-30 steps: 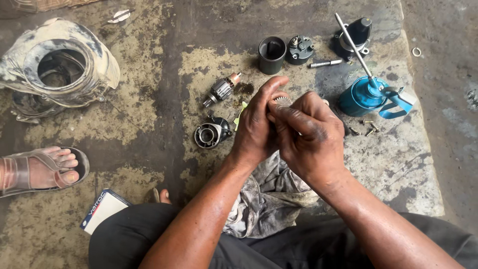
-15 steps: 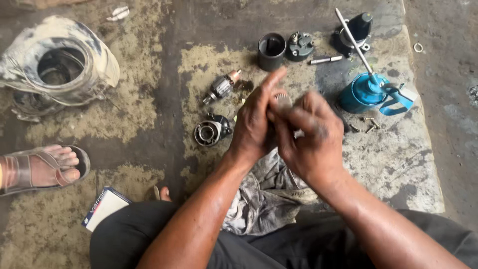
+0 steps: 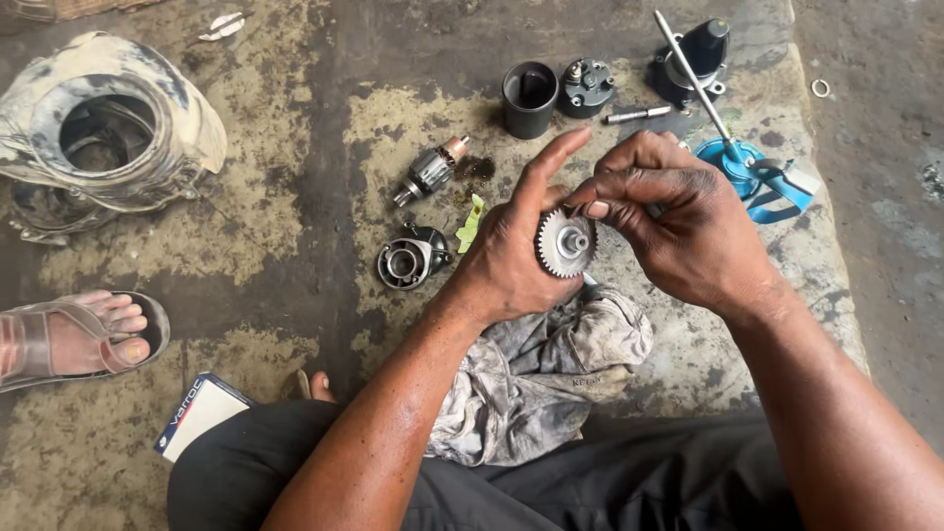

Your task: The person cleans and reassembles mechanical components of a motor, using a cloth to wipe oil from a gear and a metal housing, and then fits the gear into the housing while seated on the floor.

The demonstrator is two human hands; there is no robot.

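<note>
My left hand [image 3: 511, 251] holds a small toothed metal gear [image 3: 565, 242] with a short hub in its centre, its index finger sticking up. My right hand [image 3: 678, 226] pinches the gear's upper rim with thumb and fingertips. Both hands hover over a dirty grey rag [image 3: 536, 374] that lies on the stained concrete floor in front of my lap.
Motor parts lie beyond the hands: an armature [image 3: 430, 172], a round housing [image 3: 408, 261], a black cylinder [image 3: 529, 98], an end cap [image 3: 587, 87], a metal pin [image 3: 637, 115], a black cover [image 3: 693, 59], a blue oil can [image 3: 752, 172]. A large grey casing [image 3: 103, 138] and a sandalled foot [image 3: 74, 334] lie left.
My hands have opened apart and the gear, earlier hidden between them, now shows facing the camera. The right hand's fingers moved to its rim.
</note>
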